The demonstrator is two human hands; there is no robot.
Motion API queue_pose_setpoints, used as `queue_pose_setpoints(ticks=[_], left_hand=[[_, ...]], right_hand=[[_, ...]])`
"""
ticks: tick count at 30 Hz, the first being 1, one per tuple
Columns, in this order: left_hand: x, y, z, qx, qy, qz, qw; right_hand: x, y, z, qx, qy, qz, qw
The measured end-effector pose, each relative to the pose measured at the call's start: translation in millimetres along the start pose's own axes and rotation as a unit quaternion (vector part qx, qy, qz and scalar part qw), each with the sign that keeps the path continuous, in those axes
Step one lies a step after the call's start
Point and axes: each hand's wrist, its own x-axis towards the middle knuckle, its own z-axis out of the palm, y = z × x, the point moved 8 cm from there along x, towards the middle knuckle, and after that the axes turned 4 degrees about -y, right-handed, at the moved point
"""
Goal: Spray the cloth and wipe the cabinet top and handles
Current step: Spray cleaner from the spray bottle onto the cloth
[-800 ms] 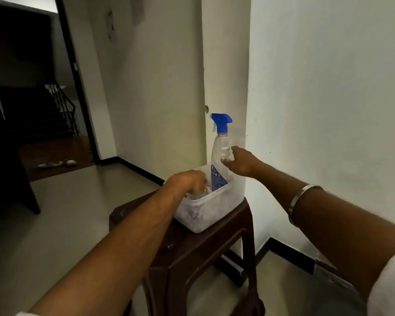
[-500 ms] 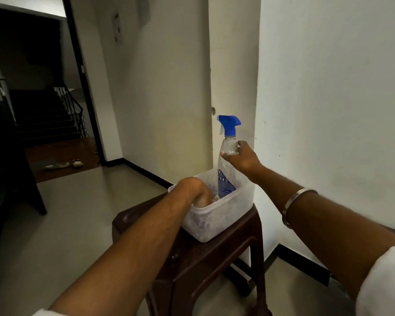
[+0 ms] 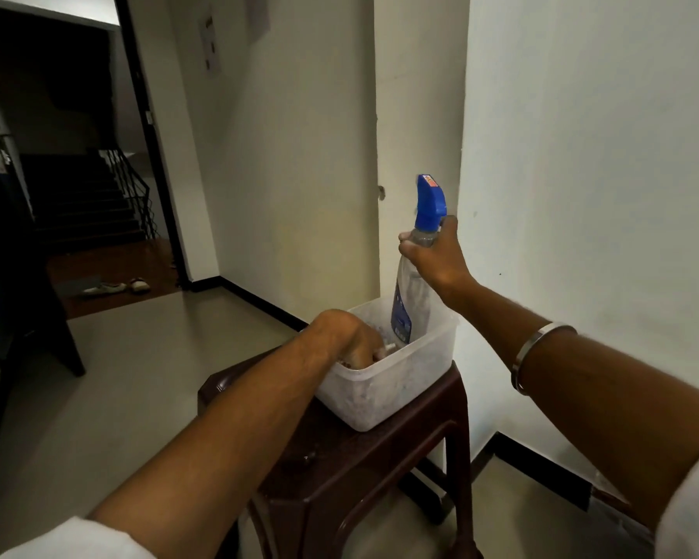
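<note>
Cloth is not something I can make out; my left grip (image 3: 350, 336) is curled down inside the translucent plastic tub (image 3: 392, 381), fingers hidden among pale contents, so I cannot tell whether it is clasping anything. That tub sits on the dark brown stool (image 3: 340, 470), at its 1 o'clock corner. Further right, my right grip (image 3: 432, 256) is wrapped around the neck of the spray bottle (image 3: 410, 300), just under its blue trigger head, the bottle upright with its base low inside the tub's far side. A metal bangle (image 3: 539, 357) circles my right forearm.
</note>
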Motion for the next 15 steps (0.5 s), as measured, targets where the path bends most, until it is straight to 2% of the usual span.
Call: queue_pose_setpoints(ticks=[4,8,11,15], left_hand=[[-16,-9,-16,-0.089,0.078,0.049,0.992],[-35,-18,-27,-0.233,0.156,0.097,0.955],[-51,-30,-36,-0.367,0.229,0.13,0.892],[-65,-48,-42,-0.535,0.32,0.123,0.772]], right_hand=[[1,-47,-18,0.023,0.01,-0.063,0.998],[-5,-103,-42,0.023,0.039,-0.127,0.991],[-7,-137,-59,0.051,0.063,-0.134,0.988],[-13,-166,-72,0.067,0.066,-0.129,0.987]])
